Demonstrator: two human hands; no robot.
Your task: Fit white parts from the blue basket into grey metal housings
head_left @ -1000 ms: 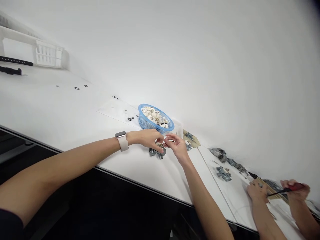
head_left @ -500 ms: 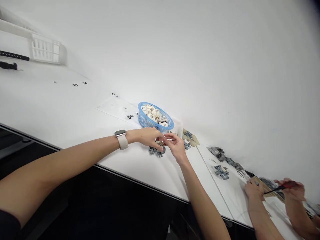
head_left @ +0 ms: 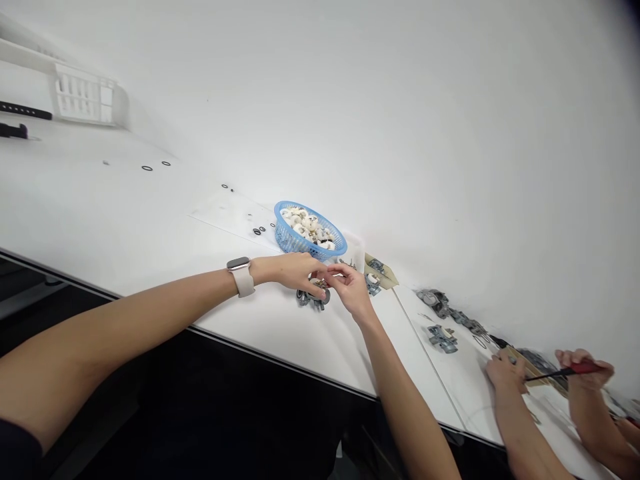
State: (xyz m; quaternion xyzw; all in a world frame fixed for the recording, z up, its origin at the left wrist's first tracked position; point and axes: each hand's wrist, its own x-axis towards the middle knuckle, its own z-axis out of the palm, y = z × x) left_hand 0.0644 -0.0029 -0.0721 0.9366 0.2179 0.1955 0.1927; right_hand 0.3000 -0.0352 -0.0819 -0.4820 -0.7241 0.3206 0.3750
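Observation:
A small grey metal carburetor (head_left: 314, 299) sits on the white table, partly covered by my fingers. My left hand (head_left: 300, 269) reaches over it from the left, with the thumb bent down against its top and the fingers curled behind. From the right, my right hand (head_left: 349, 287) meets the left fingertips above the carburetor. Its thumb and forefinger are pinched together, and whatever is between them is too small to make out. Just behind my hands stands a blue plastic basket (head_left: 285, 235) filled with white and brass-coloured parts.
Black rubber rings (head_left: 257, 231) lie left of the basket. More grey carburetors (head_left: 443, 339) lie to the right. A co-worker's hands (head_left: 585, 369) hold a red-handled screwdriver (head_left: 550, 375) at far right. A white basket (head_left: 85, 95) stands at far left. The table edge (head_left: 280, 361) runs in front.
My hands stay almost in the same place over the carburetor. The view has shifted slightly. The co-worker's hand with the screwdriver has moved a little.

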